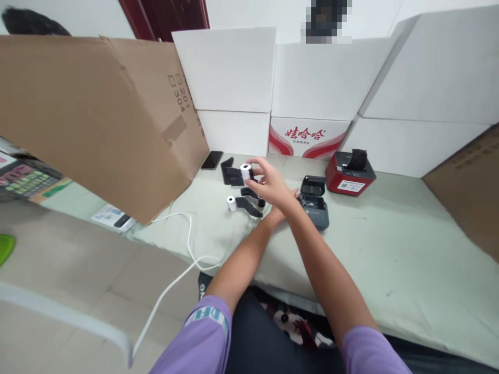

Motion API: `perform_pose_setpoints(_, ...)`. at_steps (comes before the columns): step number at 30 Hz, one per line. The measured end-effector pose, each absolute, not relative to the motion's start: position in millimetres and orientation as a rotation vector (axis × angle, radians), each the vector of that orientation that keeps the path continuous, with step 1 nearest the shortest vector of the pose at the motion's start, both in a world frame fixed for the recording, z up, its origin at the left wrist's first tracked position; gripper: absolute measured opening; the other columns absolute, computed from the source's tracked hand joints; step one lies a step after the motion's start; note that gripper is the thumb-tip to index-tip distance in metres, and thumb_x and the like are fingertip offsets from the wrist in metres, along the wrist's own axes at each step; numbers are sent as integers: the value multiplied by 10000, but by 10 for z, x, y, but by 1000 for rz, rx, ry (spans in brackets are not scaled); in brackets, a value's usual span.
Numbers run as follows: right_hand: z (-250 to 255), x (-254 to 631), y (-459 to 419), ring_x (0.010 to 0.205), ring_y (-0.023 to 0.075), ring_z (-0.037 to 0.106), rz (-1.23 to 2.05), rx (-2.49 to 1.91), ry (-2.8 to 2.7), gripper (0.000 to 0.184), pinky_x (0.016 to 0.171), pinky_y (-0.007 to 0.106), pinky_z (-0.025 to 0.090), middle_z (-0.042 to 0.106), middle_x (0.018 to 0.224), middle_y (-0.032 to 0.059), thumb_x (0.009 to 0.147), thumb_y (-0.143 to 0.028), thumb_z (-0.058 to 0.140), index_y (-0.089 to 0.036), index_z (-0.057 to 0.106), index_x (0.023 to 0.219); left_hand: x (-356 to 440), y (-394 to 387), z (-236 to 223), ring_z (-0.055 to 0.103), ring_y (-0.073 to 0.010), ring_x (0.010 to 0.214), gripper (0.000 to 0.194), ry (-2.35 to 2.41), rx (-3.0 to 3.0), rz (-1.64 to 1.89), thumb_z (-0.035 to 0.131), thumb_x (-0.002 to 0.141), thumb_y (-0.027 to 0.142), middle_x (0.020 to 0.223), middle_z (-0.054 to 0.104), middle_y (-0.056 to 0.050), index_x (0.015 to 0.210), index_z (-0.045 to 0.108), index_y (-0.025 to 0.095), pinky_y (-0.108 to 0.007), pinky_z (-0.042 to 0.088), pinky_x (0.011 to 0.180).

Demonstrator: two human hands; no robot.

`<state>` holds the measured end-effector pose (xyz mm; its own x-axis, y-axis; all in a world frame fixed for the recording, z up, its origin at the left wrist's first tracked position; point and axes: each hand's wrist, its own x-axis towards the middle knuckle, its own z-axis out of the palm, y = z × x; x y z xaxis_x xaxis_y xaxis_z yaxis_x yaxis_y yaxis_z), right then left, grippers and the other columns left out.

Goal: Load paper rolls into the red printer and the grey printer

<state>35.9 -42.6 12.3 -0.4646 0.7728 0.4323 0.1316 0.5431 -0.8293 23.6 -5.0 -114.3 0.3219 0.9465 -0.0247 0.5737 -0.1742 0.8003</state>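
My right hand (268, 182) holds a small white paper roll (245, 171) between thumb and fingers, above the table. A black strip (231, 172) lies just left of that roll. My arms cross, and my left hand (278, 214) reaches beneath the right forearm. Its stretched fingertips show at the left side of a dark portable printer (317, 215), whose lid (313, 185) stands up; the rest of the hand is partly hidden. Another white roll (231, 203) with a black strip (249, 207) lies on the table, beside more black strip partly covered by my right hand.
A red and black printer (345, 179) with black paper sticking out stands at the right. A phone (212, 160) lies at the back left. White boxes (230, 72) and a brown cardboard box (148, 114) border the table (390, 249). A white cable (190, 234) runs over the front edge.
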Motion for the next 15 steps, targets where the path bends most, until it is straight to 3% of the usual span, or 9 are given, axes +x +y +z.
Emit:
perform_pose_setpoints(2, 44, 112, -361, 832, 188, 626, 822, -795, -2009, 395, 777, 324, 514, 683, 937, 3, 814, -238, 556, -249, 524, 1208, 230, -47, -1134, 332, -212, 1514, 683, 1299, 1876, 605, 390, 909, 257, 1559, 469, -75, 1573, 263, 159, -424, -17, 1298)
perform_pose_setpoints(5, -86, -191, -178, 868, 205, 622, 709, -885, -2142, 425, 812, 325, 498, 680, 964, 21, 817, -225, 533, -233, 483, 1238, 225, -56, -1122, 320, -177, 1518, 697, 1308, 1902, 590, 356, 889, 284, 1560, 468, -36, 1577, 255, 226, -496, -62, 1288)
perform_pose_setpoints(9, -247, -487, 107, 965, 235, 631, 591, -958, -2344, 443, 859, 336, 481, 700, 1062, 52, 854, -195, 501, -239, 508, 1295, 235, -55, -1150, 325, -152, 1513, 686, 1345, 1918, 615, 332, 882, 331, 1546, 489, -5, 1564, 286, 264, -479, -58, 1291)
perform_pose_setpoints(15, -389, -737, 314, 1067, 269, 644, 466, -1133, -2671, 402, 862, 353, 478, 705, 1202, 96, 808, -117, 582, -243, 652, 1183, 242, -37, -1194, 353, -163, 1499, 691, 1339, 1919, 633, 344, 874, 355, 1532, 511, 5, 1560, 293, 281, -486, -50, 1294)
